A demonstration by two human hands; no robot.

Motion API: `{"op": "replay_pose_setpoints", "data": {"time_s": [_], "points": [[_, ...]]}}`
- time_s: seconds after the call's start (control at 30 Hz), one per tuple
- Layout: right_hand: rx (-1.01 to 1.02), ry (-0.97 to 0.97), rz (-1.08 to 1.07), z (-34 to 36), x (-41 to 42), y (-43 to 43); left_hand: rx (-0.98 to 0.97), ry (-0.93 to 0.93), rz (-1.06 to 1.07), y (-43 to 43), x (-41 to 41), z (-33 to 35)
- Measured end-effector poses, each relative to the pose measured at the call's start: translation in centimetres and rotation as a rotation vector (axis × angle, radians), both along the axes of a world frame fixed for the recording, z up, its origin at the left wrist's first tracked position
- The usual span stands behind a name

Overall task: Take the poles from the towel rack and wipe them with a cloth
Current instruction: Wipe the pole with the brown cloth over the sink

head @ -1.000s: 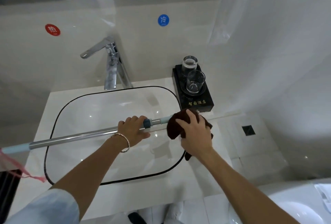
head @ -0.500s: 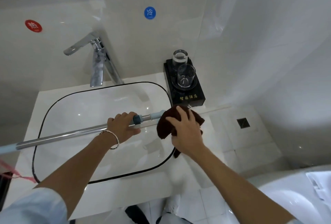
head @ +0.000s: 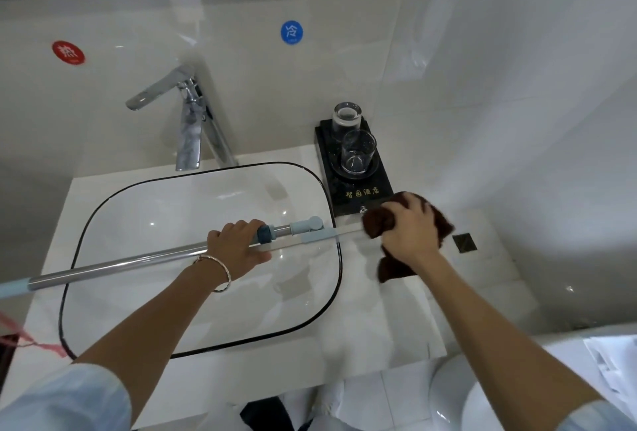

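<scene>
Head view: the pole (head: pixel 138 261) lies level across the basin (head: pixel 155 210). To wipe it well I should squeeze evenly, slide along its whole length and turn it as I go. My left hand (head: pixel 238 244) is wrapped round the pole beside the blue collar; my right hand (head: pixel 410 234) clamps the brown cloth (head: pixel 379 222) around its pale far end

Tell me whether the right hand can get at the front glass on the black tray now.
Probably yes: the right hand sits beside the black tray, with nothing between it and the front glass. But it grips the brown cloth on the pole, so it must let go first.
</scene>
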State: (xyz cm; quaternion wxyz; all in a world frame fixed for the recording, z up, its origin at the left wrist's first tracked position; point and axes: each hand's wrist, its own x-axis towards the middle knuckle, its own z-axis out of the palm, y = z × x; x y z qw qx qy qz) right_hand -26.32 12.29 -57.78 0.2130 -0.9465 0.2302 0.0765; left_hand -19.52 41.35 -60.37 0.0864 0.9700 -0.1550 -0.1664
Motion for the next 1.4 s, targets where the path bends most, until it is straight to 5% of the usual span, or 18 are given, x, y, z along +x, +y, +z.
{"op": "replay_pose_setpoints", "data": {"time_s": [0.2,0.57,0.93,1.1,1.27,1.4], "points": [[0.131,-0.041,0.151,0.3,0.3,8.8,0.02,-0.004,-0.015,0.0,0.0,0.1],[-0.069,0.05,0.248,0.3,-0.1,10.6,-0.045,0.071,-0.116,1.5,0.5,-0.3],[-0.103,-0.041,0.132,0.7,-0.8,12.1,0.224,-0.009,0.042,20.7,0.3,0.0],[0.255,-0.238,-0.117,3.5,0.0,10.8,0.153,-0.003,-0.027,20.1,0.1,-0.1],[0.153,-0.376,-0.071,7.3,-1.0,16.0,0.09,-0.015,-0.063,16.1,0.0,0.2],[0.095,-0.227,0.084,5.6,-1.0,20.4,0.076,-0.038,-0.12,13.5,-0.8,-0.5]]}}
